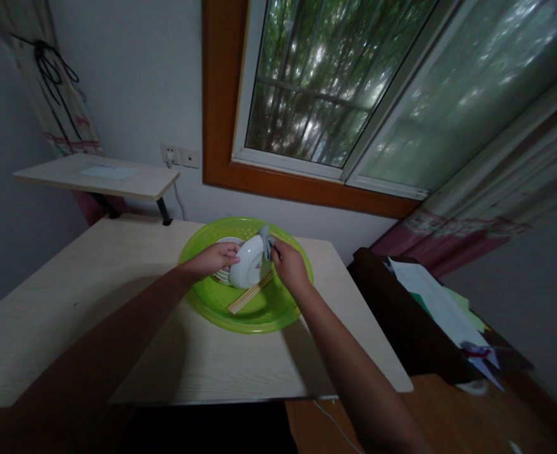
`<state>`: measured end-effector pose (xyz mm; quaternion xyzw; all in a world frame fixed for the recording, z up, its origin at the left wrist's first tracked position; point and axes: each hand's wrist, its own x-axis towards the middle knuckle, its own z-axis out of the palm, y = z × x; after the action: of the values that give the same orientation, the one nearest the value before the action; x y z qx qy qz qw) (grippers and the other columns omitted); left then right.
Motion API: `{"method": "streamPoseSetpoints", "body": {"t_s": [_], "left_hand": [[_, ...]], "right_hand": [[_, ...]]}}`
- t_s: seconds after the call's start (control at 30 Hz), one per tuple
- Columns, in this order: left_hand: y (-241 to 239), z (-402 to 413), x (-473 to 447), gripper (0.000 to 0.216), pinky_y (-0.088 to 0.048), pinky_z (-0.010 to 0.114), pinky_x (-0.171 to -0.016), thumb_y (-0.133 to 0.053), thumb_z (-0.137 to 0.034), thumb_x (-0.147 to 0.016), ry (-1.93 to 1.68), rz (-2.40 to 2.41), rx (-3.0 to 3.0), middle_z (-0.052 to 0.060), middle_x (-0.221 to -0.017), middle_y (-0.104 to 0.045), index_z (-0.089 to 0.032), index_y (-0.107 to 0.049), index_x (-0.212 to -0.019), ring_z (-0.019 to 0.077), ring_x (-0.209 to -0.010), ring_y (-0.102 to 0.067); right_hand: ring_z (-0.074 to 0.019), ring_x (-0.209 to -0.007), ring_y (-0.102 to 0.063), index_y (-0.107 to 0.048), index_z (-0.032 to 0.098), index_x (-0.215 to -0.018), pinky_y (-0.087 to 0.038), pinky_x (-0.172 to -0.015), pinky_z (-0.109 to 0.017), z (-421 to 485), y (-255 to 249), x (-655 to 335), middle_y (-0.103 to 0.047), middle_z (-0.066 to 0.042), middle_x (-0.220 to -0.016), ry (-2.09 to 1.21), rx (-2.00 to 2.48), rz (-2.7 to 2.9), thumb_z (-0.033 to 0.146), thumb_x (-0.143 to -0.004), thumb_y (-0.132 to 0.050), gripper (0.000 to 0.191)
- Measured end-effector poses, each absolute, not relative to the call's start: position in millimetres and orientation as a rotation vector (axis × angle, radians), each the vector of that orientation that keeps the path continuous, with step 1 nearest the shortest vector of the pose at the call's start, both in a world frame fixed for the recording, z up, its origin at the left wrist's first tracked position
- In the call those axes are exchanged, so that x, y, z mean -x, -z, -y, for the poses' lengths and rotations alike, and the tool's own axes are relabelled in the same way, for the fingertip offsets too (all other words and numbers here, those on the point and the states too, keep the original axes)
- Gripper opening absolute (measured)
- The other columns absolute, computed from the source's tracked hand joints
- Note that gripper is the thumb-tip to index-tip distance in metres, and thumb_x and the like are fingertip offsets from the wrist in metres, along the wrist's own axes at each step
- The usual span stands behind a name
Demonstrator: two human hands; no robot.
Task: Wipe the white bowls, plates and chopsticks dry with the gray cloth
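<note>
My left hand [217,258] grips the left edge of a white plate [247,263], which is tilted up over a green basin [207,312]. A grey cloth [265,242] is pinched in my right hand [287,260] and touches the plate's upper right rim. Behind my left hand, several white dishes [222,275] sit stacked in the basin, partly covered by the held plate. Wooden chopsticks [250,294] lie in the basin below the plate, slanting up to the right.
The basin stands on a pale wooden table [140,353] against the wall. A small raised shelf [89,173] with a paper on it stands at the table's back left. To the right, a dark brown piece of furniture [401,315] holds papers [434,296]. A window [325,94] is above.
</note>
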<state>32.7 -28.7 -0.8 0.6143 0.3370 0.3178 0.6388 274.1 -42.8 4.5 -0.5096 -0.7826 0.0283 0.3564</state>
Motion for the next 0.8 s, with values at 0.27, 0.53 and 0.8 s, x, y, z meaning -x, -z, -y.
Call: {"method": "streamPoseSetpoints", "body": {"t_s": [0.27, 0.53, 0.8], "left_hand": [[5, 26, -33, 0.029, -0.047, 0.024, -0.065, -0.077, -0.026, -0.069, -0.75, -0.812, -1.431, 0.003, -0.08, -0.066, -0.013, -0.06, -0.089, 0.013, -0.071, -0.06], [3, 28, -32, 0.028, -0.047, 0.026, -0.069, -0.076, -0.029, -0.071, -0.733, -0.76, -1.465, 0.002, -0.079, -0.067, -0.013, -0.059, -0.088, 0.0144, -0.072, -0.061], [6, 27, -33, 0.032, -0.048, 0.028, -0.07, -0.076, -0.031, -0.069, -0.727, -0.792, -1.434, 0.003, -0.082, -0.066, -0.014, -0.059, -0.09, 0.0158, -0.075, -0.062]], "right_hand": [[-0.0209, -0.14, -0.046, -0.059, 0.02, -0.134, -0.037, -0.118, -0.041, 53, -10, -258, -0.057, -0.009, -0.144, 0.061, 0.971, 2.273, 0.011, -0.093, -0.049, 0.043], [-0.0258, -0.103, -0.07, -0.068, 0.016, -0.115, -0.055, -0.096, -0.042, 46, -5, -275, -0.073, -0.013, -0.114, -0.027, 1.507, 1.969, 0.012, -0.092, -0.048, 0.031], [-0.0247, -0.142, -0.041, -0.051, 0.019, -0.143, -0.035, -0.119, -0.045, 61, -11, -255, -0.047, -0.011, -0.151, 0.122, 1.076, 2.233, 0.031, -0.098, -0.052, 0.047]]}}
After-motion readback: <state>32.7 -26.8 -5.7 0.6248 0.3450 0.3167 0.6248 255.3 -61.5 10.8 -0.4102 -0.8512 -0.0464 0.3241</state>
